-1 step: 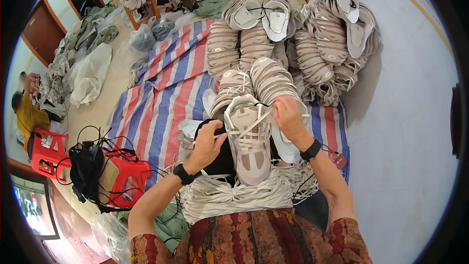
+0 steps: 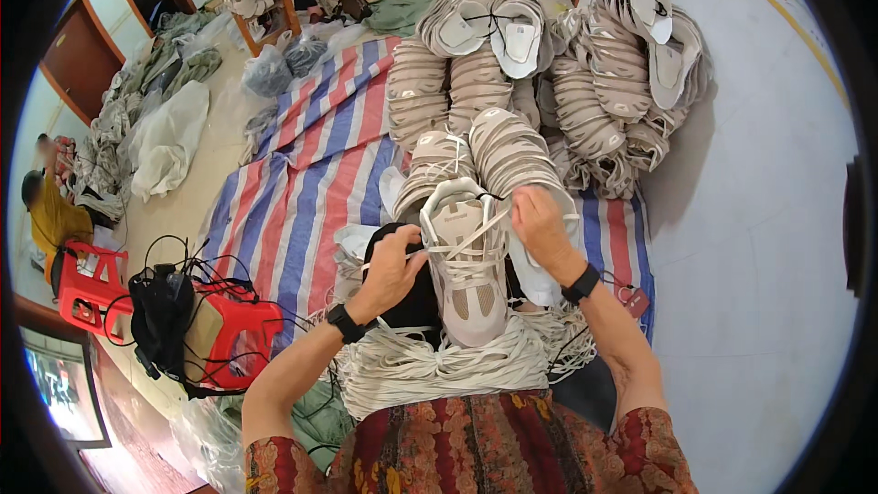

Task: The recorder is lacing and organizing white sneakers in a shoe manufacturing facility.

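A beige shoe upper (image 2: 476,306) with pale laces lies in front of me, toe toward my body. Its lace (image 2: 471,252) criss-crosses over the tongue. To its left, my left hand (image 2: 395,265) is closed, thumb and fingers pinched on the lace beside the eyelets. My right hand (image 2: 540,224) pinches the other side of the lace by the upper right eyelets. A thick bundle of off-white laces (image 2: 430,370) lies between the upper and my lap. Just beyond the upper, nested rows of similar uppers (image 2: 517,151) stretch away.
More stacked uppers (image 2: 599,73) lean near the pale wall (image 2: 750,247) at right. A striped tarp (image 2: 311,155) covers the floor. At left, a red stool (image 2: 247,334) holds a black bag (image 2: 160,311) and cables. A person in yellow (image 2: 59,215) sits at far left.
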`<control>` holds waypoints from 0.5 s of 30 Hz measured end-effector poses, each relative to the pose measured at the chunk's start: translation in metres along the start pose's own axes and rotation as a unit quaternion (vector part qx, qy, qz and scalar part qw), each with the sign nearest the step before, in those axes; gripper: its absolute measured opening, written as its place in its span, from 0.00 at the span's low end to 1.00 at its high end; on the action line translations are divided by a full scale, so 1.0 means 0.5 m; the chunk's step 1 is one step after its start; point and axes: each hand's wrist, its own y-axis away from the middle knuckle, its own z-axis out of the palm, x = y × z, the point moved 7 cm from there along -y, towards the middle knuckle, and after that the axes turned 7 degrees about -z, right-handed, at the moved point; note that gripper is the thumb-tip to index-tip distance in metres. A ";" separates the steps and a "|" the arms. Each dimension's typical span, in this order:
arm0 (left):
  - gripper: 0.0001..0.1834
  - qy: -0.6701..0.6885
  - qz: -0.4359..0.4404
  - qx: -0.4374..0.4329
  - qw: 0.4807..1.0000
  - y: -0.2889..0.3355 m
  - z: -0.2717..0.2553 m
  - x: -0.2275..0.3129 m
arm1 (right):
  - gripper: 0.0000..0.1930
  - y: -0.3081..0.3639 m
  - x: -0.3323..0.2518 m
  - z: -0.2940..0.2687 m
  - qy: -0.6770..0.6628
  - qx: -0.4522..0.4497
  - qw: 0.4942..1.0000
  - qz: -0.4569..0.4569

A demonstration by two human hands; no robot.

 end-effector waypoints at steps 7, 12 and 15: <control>0.09 0.198 -0.248 -0.164 0.934 0.036 0.023 -0.106 | 0.04 0.049 0.060 0.067 -0.433 -0.067 0.834 0.336; 0.07 -0.180 -0.227 0.027 0.957 0.087 -0.216 -0.247 | 0.05 0.039 0.072 0.071 -0.471 -0.090 0.803 0.353; 0.06 -0.138 -0.288 0.122 0.940 0.163 -0.323 -0.317 | 0.05 0.048 0.072 0.077 -0.454 -0.131 0.807 0.355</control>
